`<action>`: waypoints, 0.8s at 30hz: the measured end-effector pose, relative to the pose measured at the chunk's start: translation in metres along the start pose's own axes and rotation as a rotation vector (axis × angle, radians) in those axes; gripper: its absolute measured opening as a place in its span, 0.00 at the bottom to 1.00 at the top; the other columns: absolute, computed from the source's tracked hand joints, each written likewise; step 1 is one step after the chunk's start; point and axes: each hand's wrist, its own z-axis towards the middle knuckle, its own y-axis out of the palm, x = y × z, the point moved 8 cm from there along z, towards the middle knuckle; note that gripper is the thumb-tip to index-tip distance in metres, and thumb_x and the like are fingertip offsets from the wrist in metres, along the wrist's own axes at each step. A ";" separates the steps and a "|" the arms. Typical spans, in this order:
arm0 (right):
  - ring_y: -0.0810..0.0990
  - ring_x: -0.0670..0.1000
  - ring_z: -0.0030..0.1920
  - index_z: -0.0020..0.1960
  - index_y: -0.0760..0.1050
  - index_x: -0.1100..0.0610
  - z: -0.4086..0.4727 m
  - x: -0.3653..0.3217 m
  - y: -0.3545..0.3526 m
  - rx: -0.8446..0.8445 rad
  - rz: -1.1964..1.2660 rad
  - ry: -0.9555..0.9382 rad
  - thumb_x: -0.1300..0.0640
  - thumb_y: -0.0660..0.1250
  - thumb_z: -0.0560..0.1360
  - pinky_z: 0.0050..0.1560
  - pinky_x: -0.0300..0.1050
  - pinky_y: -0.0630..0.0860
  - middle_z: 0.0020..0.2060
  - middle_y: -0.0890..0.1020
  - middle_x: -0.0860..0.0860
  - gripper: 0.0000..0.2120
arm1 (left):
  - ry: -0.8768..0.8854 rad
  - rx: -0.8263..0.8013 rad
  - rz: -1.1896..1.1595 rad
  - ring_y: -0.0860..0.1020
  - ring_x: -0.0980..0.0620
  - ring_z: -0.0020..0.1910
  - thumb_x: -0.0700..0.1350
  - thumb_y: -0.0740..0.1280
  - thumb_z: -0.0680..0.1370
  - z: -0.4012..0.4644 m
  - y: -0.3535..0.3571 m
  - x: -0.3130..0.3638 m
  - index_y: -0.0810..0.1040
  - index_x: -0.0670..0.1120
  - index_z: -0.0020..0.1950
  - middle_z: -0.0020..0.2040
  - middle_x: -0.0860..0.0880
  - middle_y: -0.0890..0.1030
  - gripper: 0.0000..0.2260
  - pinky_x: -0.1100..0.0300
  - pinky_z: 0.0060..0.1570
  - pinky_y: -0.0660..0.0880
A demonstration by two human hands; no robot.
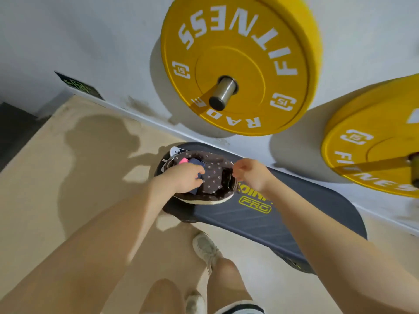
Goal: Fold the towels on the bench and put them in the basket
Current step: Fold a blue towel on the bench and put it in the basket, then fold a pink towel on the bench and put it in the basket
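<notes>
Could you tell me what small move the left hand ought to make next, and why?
Probably let go and lift out: the left hand is already down inside the basket on the dark blue towel, while the right hand pinches the rim, and the bench shows no towels.

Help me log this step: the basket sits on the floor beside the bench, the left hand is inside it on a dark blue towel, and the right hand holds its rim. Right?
Not quite. The head view shows the basket on the bench, at its end, not on the floor. The rest holds: the left hand is inside it on the dark blue towel, and the right hand pinches its rim.
</notes>
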 end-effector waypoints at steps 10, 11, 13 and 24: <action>0.78 0.55 0.46 0.44 0.76 0.55 -0.258 0.026 -0.075 0.266 0.112 0.056 0.60 0.62 0.74 0.50 0.50 0.75 0.42 0.80 0.54 0.05 | 0.451 0.130 0.170 0.76 0.47 0.52 0.45 0.62 0.78 -0.166 -0.015 0.208 0.72 0.46 0.63 0.59 0.46 0.74 0.14 0.55 0.54 0.72; 0.79 0.55 0.47 0.48 0.77 0.56 -0.283 0.038 -0.081 0.293 0.073 0.073 0.59 0.61 0.75 0.51 0.49 0.74 0.44 0.81 0.55 0.06 | 0.512 0.141 0.160 0.76 0.48 0.51 0.44 0.61 0.78 -0.179 -0.008 0.233 0.72 0.46 0.64 0.60 0.47 0.75 0.14 0.55 0.53 0.72; 0.79 0.55 0.52 0.55 0.76 0.58 -0.335 0.066 -0.098 0.373 0.032 0.128 0.59 0.60 0.76 0.54 0.47 0.74 0.50 0.82 0.55 0.10 | 0.633 0.156 0.142 0.75 0.50 0.45 0.43 0.61 0.78 -0.201 0.009 0.283 0.73 0.46 0.63 0.58 0.48 0.76 0.13 0.55 0.51 0.73; 0.78 0.55 0.51 0.56 0.75 0.58 -0.659 0.277 -0.152 1.017 0.053 0.496 0.54 0.61 0.77 0.51 0.45 0.72 0.49 0.81 0.54 0.11 | 1.150 -0.124 0.371 0.77 0.50 0.45 0.44 0.63 0.76 -0.320 0.202 0.545 0.76 0.46 0.58 0.49 0.51 0.79 0.11 0.58 0.49 0.73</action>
